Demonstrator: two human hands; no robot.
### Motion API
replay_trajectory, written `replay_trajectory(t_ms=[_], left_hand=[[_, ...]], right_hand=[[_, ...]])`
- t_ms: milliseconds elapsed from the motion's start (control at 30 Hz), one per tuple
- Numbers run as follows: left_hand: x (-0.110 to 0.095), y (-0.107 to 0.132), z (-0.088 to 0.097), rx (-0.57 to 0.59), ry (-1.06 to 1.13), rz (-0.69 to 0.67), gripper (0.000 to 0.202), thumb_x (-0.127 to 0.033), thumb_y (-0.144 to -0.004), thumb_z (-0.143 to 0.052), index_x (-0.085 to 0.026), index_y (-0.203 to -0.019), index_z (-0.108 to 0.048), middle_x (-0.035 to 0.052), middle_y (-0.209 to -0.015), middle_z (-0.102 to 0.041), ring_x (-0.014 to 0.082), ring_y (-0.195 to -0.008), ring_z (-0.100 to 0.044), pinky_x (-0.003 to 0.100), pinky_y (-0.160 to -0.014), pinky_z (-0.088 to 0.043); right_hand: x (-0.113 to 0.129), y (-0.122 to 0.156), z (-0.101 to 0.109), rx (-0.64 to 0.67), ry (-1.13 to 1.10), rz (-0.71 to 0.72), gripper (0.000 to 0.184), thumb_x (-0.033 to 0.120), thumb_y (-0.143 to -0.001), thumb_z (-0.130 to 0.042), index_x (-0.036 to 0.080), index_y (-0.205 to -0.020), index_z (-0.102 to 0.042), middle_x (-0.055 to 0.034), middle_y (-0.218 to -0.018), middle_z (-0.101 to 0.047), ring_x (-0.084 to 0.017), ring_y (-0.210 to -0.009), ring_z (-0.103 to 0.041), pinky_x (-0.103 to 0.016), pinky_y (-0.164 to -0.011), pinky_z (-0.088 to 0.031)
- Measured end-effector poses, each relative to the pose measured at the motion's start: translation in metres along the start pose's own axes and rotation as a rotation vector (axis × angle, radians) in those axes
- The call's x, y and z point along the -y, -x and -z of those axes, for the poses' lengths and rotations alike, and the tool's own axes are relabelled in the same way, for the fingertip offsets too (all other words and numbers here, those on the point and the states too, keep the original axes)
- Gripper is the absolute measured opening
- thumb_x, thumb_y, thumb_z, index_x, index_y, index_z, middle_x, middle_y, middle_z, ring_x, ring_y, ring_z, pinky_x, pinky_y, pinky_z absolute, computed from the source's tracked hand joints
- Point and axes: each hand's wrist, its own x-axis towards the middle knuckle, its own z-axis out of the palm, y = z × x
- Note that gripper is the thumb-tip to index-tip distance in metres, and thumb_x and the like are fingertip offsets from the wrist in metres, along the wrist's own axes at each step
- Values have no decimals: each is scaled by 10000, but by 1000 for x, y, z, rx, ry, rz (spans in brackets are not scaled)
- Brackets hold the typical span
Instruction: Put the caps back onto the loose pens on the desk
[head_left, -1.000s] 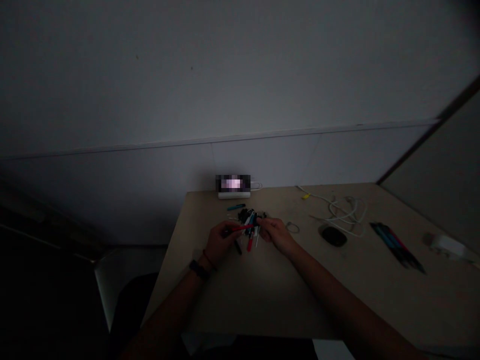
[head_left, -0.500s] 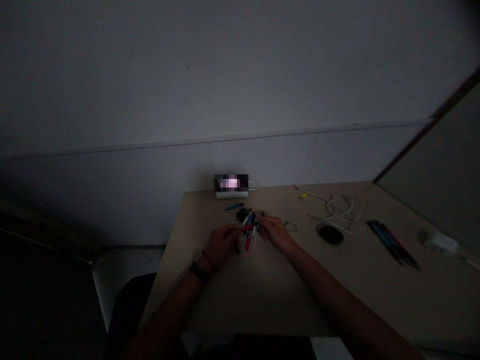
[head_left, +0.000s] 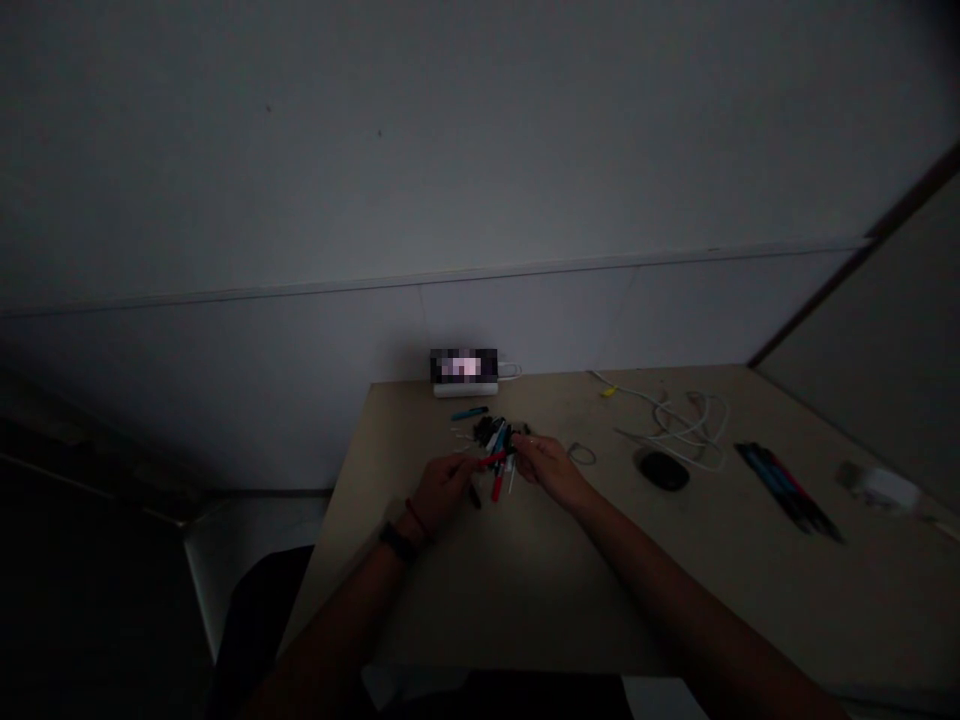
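Note:
My left hand [head_left: 444, 482] is closed on the near end of a red pen [head_left: 492, 459], held slantwise over the desk. At its dark far end, the fingers of my right hand [head_left: 546, 463] pinch together. Whether a separate cap or small part sits between those fingers is too dark to tell. Below and behind the pen lies a loose pile of pen parts [head_left: 489, 432], in black, blue and white. A second red piece [head_left: 497, 487] and a thin white tube [head_left: 511, 474] point toward me. Just right of my left fingers lies a dark piece [head_left: 475, 497].
Behind the pile, a phone with a blurred screen [head_left: 463, 366] leans on a white stand [head_left: 465, 390]. A blue pen [head_left: 469, 412] lies before it. To the right are a cable loop [head_left: 583, 454], white cables [head_left: 686, 430], a black mouse [head_left: 663, 470], several pens [head_left: 787, 490] and a white adapter [head_left: 889, 488].
Both hands stay almost in place around the red pen. The whole view has shifted very slightly.

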Motion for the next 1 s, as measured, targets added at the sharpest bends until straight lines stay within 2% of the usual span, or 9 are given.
replay_trajectory(t_ms=[233, 433, 567, 667, 1000], left_hand=[[0, -1, -1, -18, 21, 4, 455, -551, -902, -546, -153, -834, -756, -42, -485, -447, 112, -473, -408, 221, -487, -313], [1, -3, 0, -42, 9, 2, 396, -519, -890, -583, -157, -862, -743, -29, -557, -535, 119, -529, -477, 227, -540, -377], [7, -5, -1, -58, 26, -15, 343, -485, -846, -658, -166, -932, -748, 34, -761, -689, 161, -684, -597, 252, -631, -454], [9, -5, -2, -74, 39, -25, 318, -450, -817, -706, -169, -962, -744, 67, -892, -730, 189, -791, -642, 278, -713, -492], [5, -3, 0, -57, 0, -67, 261, -414, -873, -656, -175, -924, -750, 60, -875, -729, 188, -813, -643, 277, -740, -486]], right_hand=[[-4, -2, 1, -21, 25, 7, 642, 800, -785, -503, 226, -508, -420, 37, -428, -404, -110, -408, -356, -261, -417, -304], [-5, -3, 1, -81, -25, 9, 613, 746, -784, -573, 223, -489, -449, 26, -421, -430, -119, -409, -393, -271, -431, -315], [-6, -4, 1, -106, -60, 14, 603, 722, -797, -582, 225, -486, -442, 23, -411, -429, -120, -404, -399, -273, -430, -322], [-5, -4, 2, -125, -57, 24, 603, 721, -812, -565, 231, -485, -436, 22, -406, -430, -126, -405, -413, -276, -432, -341], [-4, -2, 3, -131, 32, 50, 622, 734, -829, -537, 225, -477, -475, 18, -402, -454, -132, -399, -415, -286, -451, -339]])
